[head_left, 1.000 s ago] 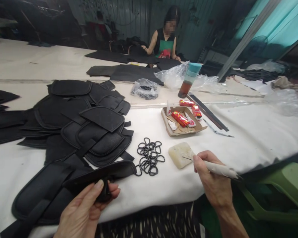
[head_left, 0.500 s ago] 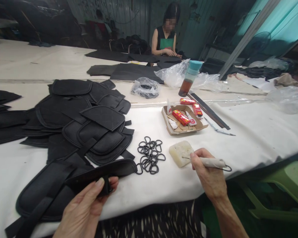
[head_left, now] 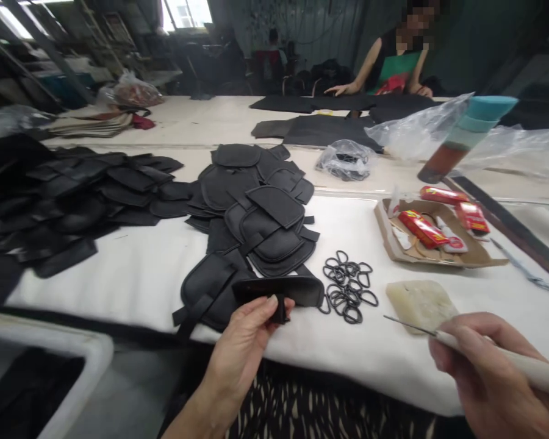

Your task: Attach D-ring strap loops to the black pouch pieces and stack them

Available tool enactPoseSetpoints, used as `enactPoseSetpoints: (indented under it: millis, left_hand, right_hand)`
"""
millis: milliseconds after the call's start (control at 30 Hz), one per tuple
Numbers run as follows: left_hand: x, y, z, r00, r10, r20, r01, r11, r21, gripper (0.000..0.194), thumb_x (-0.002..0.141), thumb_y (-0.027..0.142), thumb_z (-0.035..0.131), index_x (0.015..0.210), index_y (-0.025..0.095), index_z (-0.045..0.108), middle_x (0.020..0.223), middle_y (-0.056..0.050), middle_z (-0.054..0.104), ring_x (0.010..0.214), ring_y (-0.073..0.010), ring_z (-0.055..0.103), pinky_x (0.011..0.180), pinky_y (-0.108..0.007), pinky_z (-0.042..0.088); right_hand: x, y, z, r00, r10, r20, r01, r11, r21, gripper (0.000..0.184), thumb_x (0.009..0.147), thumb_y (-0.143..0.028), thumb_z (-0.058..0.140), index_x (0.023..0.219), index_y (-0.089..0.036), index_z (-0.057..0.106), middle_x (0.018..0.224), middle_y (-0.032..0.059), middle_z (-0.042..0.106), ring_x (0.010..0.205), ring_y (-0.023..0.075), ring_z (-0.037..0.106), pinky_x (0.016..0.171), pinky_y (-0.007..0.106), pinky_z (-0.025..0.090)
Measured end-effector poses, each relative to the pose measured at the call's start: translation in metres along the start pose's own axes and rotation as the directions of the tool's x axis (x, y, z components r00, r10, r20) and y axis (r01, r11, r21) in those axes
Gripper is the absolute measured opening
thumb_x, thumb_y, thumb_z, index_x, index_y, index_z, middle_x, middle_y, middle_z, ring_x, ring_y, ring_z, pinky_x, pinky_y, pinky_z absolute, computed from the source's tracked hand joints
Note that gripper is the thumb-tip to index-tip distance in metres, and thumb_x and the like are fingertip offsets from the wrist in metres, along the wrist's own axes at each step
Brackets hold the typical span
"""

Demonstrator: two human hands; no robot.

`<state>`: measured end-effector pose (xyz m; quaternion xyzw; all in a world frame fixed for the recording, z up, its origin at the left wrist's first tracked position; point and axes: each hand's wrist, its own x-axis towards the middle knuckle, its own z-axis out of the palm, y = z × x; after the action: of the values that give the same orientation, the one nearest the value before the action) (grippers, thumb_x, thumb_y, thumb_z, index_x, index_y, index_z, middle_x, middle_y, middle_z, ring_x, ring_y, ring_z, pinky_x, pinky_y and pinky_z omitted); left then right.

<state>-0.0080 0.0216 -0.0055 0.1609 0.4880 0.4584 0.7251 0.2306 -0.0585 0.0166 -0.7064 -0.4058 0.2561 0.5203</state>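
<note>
My left hand (head_left: 249, 344) pinches a folded black strap on a dark leather-like piece (head_left: 279, 291), holding it edge-up above the table's front. Whether a ring sits in the fold cannot be made out. In my right hand (head_left: 489, 366) is an awl (head_left: 409, 325) with a thin metal shaft and a pale wrapped handle. Its tip points left, just in front of a yellowish wax-like block (head_left: 421, 299). Between the hands lies a pile of black D-rings (head_left: 348, 286). Stitched black pieces with straps (head_left: 274, 213) are heaped behind my left hand.
Right of the rings stands a cardboard tray (head_left: 443, 259) with red boxes and small white bottles. Behind it leans a blue-lidded bottle (head_left: 457, 137). More black pieces (head_left: 73, 189) cover the left side. A white bin (head_left: 91, 360) stands lower left. Across the table is another person (head_left: 393, 61).
The view has swung left, bringing the white bin into sight. The awl has come away from the pale block and now points left. My left hand still grips the black piece.
</note>
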Motion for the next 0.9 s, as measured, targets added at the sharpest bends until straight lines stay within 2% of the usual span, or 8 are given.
enactPoseSetpoints:
  millis: [100,233,367,600,900]
  left_hand:
    - [0.0,0.001,-0.003,0.999,-0.022,0.028,0.022,1.0,-0.013,0.018,0.057,0.024,0.081,0.068,0.011,0.074,0.076,-0.01,0.074,0.072,-0.0149,0.062,0.075,-0.025,0.048]
    - [0.002,0.002,-0.004,0.997,-0.026,0.074,0.025,1.0,0.004,0.019,0.058,0.024,0.08,0.068,0.01,0.075,0.074,-0.009,0.073,0.073,-0.0149,0.061,0.074,-0.025,0.046]
    - [0.004,0.001,-0.007,0.992,-0.037,0.122,0.038,0.999,-0.007,0.02,0.059,0.024,0.08,0.071,0.009,0.076,0.074,-0.008,0.073,0.076,-0.0153,0.06,0.077,-0.024,0.045]
    - [0.006,0.0,-0.011,0.98,-0.035,0.196,0.039,0.999,-0.013,0.018,0.065,0.025,0.076,0.072,0.009,0.076,0.075,-0.007,0.073,0.076,-0.0143,0.059,0.078,-0.023,0.044]
    - [0.006,0.0,-0.011,0.974,-0.024,0.225,0.032,0.999,-0.033,0.015,0.068,0.022,0.074,0.074,0.009,0.075,0.075,-0.008,0.073,0.075,-0.0149,0.06,0.078,-0.024,0.044]
  right_hand:
    - [-0.001,-0.013,0.03,0.979,0.117,0.168,-0.158,0.953,0.257,0.027,0.079,-0.041,0.059,0.06,-0.023,0.053,0.051,-0.0003,0.049,0.046,0.0134,0.043,0.038,0.023,0.032]
    - [-0.005,-0.024,0.069,0.954,0.084,0.287,-0.182,0.924,0.335,0.028,0.08,-0.043,0.06,0.063,-0.021,0.053,0.054,-0.0017,0.052,0.048,0.0109,0.042,0.043,0.021,0.033]
    - [-0.008,-0.022,0.092,0.934,0.073,0.349,-0.205,0.911,0.359,0.027,0.079,-0.045,0.061,0.068,-0.022,0.053,0.057,-0.0025,0.052,0.054,0.012,0.044,0.046,0.022,0.032]
    - [-0.009,-0.016,0.103,0.934,0.039,0.355,-0.144,0.951,0.275,0.028,0.083,-0.045,0.057,0.068,-0.022,0.053,0.058,-0.0039,0.053,0.054,0.011,0.041,0.05,0.024,0.029]
    - [-0.011,-0.017,0.114,0.923,0.042,0.382,-0.153,0.952,0.264,0.027,0.083,-0.044,0.057,0.069,-0.022,0.052,0.059,-0.0047,0.055,0.053,0.011,0.042,0.051,0.024,0.031]
